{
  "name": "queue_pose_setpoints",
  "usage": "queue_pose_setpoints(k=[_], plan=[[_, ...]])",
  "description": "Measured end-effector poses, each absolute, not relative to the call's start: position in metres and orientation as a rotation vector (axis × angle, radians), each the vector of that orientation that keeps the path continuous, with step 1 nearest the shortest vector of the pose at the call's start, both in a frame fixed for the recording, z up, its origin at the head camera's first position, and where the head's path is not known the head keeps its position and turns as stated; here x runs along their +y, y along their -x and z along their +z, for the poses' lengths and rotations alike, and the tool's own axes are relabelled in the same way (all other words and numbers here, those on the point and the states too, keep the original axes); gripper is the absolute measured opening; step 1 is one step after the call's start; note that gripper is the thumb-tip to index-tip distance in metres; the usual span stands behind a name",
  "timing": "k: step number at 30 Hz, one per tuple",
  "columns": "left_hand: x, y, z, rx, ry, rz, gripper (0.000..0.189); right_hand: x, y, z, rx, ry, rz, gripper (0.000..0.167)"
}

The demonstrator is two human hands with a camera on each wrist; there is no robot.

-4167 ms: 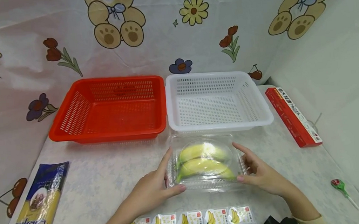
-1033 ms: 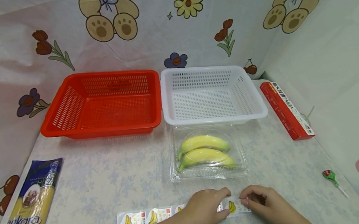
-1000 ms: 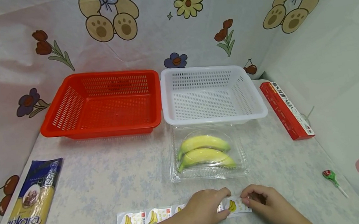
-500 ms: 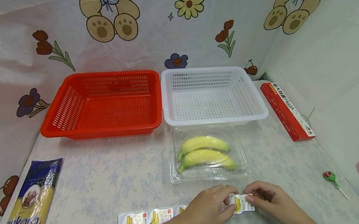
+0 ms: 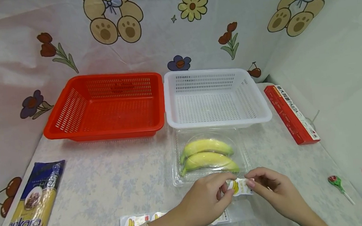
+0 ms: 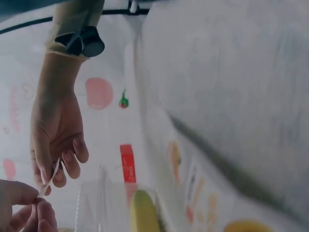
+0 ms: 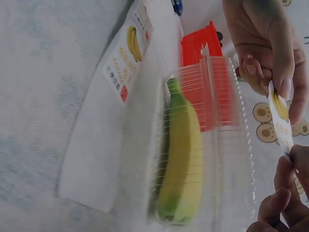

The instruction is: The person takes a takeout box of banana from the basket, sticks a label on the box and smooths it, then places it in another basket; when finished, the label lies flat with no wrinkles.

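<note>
A small banana sticker [image 5: 241,187] is stretched between both hands, in front of the clear lidded box. My left hand [image 5: 205,198] pinches its left end, and my right hand [image 5: 275,192] pinches the right end between thumb and forefinger. In the right wrist view the sticker [image 7: 280,113] shows its printed face, free of its backing. Below the hands lies the sticker strip [image 5: 133,223], partly hidden by the left forearm, with bare backing at its right end. Two bananas [image 5: 208,160] sit inside the clear plastic box [image 5: 180,179], just beyond the fingers.
A red basket [image 5: 106,136] and a white basket [image 5: 220,123] stand side by side at the back. A bag of pasta [image 5: 32,210] lies on the left. On the right are a red pasta box [image 5: 291,118] and a lollipop [image 5: 336,182].
Earlier both hands held the sides of the clear box, then moved down to the strip. The rightmost sticker has come off its backing and been raised toward the box, held between both hands.
</note>
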State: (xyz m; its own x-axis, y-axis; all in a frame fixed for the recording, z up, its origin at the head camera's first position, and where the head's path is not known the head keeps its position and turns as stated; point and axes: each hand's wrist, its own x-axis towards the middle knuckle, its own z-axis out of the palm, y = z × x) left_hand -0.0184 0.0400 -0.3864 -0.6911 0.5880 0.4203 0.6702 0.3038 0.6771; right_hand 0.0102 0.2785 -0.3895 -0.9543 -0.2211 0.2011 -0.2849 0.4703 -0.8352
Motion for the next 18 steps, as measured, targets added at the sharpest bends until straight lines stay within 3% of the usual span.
queue_pose_setpoints(k=[7, 18], plan=[[0.032, 0.041, -0.37, -2.53, 1.037, -1.301, 0.024, 0.262, 0.02, -0.373, -2.54, -0.611, 1.295, 0.038], [0.025, 0.079, -0.367, -2.592, 0.842, -0.994, 0.024, 0.241, 0.074, -0.369, -2.539, -0.65, 0.963, 0.027]])
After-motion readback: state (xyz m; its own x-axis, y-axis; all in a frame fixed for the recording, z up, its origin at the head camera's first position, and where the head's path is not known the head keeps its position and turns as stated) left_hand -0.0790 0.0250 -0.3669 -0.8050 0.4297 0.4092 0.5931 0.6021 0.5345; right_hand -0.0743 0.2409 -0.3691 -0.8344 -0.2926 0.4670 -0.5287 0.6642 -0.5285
